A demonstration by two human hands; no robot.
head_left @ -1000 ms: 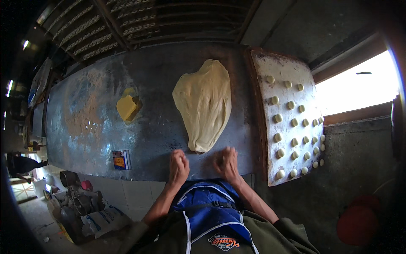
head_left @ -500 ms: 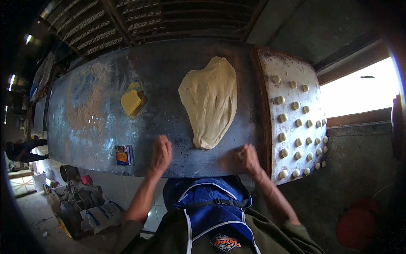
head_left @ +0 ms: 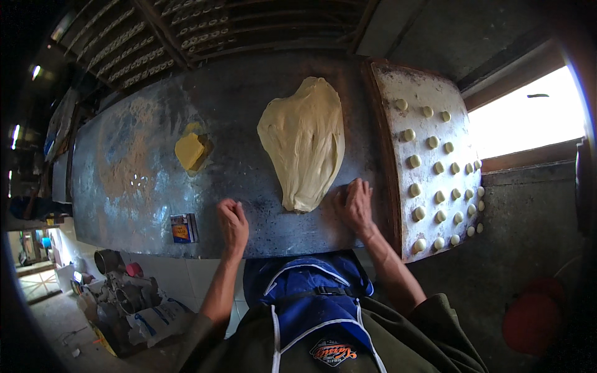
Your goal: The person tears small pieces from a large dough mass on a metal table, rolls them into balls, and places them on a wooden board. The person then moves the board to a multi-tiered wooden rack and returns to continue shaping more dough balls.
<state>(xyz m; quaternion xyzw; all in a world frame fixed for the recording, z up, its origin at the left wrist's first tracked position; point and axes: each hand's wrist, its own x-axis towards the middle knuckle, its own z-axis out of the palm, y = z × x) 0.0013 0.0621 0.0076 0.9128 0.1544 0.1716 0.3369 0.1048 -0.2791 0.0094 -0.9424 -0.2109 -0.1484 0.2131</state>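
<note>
The left forearm [head_left: 222, 286] and right forearm [head_left: 392, 270] stretch forward, bare and angled inward, with the hands well apart. The left hand [head_left: 233, 224] curls into a loose fist; the right hand [head_left: 356, 208], slightly farther forward, shows bent fingers [head_left: 359, 188], its palm hidden from view.

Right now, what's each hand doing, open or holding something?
Left hand: loosely closed, nothing visible in it.
Right hand: partly curled beside the dough, nothing visible in it.

Dough [head_left: 301, 143] is pale cream, streaked lengthwise. Tabletop [head_left: 230, 112] is dark grey, mottled brown toward its left edge. Block [head_left: 188, 151] is yellow. Apron [head_left: 320, 311] is blue, white-trimmed.
</note>
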